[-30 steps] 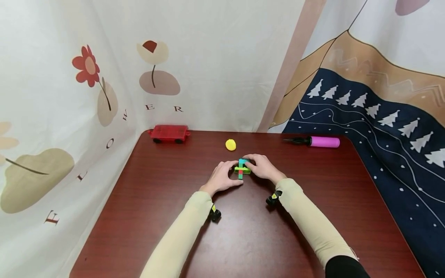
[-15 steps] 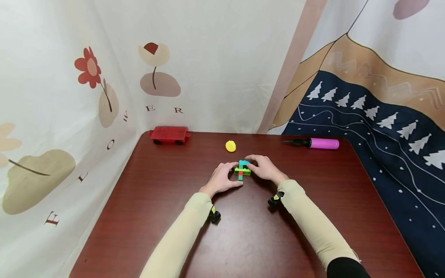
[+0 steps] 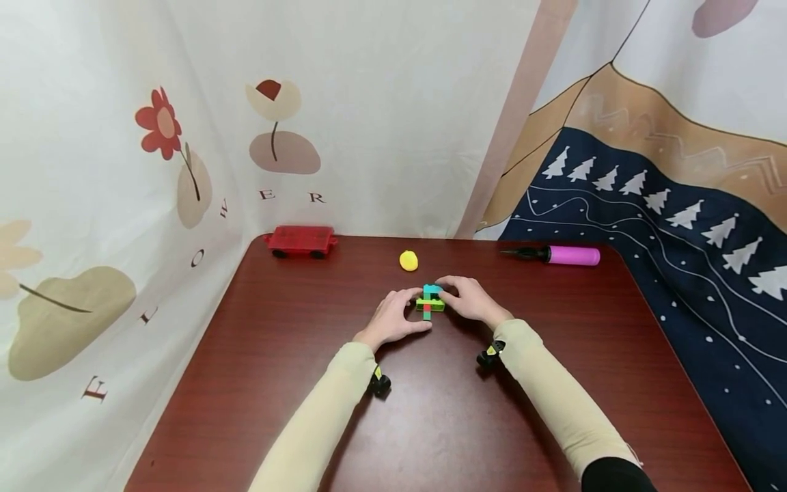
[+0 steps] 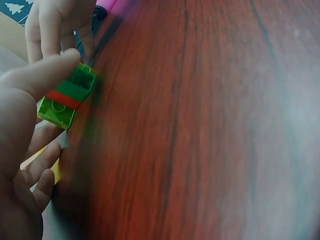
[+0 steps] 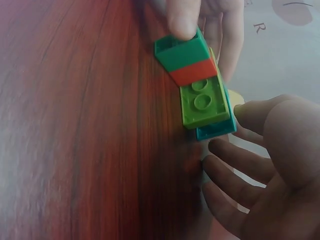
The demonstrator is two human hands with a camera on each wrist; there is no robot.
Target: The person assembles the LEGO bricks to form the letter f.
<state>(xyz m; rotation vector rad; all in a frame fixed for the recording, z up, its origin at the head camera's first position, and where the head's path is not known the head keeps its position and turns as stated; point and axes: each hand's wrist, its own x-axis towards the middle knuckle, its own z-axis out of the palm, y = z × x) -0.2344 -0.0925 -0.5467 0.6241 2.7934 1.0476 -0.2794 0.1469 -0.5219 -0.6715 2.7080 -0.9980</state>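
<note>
Between both hands is a small build of toy building blocks [image 3: 438, 306], raised off the tabletop in the wrist views. It joins a green block [image 5: 182, 56], a red block [image 5: 195, 72], a lime block [image 5: 202, 111] and a blue block [image 5: 216, 131]. My left hand [image 3: 389, 318] grips it, its thumb on the green block's end and fingers on the far side. My right hand [image 3: 470, 299] pinches the blue block at the build's right side; its thumb meets the edge, while the other fingers spread below. The blue block is partly hidden behind the lime one.
On the dark red wooden table [image 3: 295, 342], a yellow ball-like object [image 3: 408, 260] sits beyond the hands. A red toy wagon [image 3: 301, 240] stands at the back left. A pump [image 3: 572, 255] with a pink barrel and black nozzle lies at the back right. Printed curtains [image 3: 393, 123] hang behind.
The whole head view has shifted slightly downward. Both hands keep their hold on the block build, and my right hand has moved very slightly to the right.
</note>
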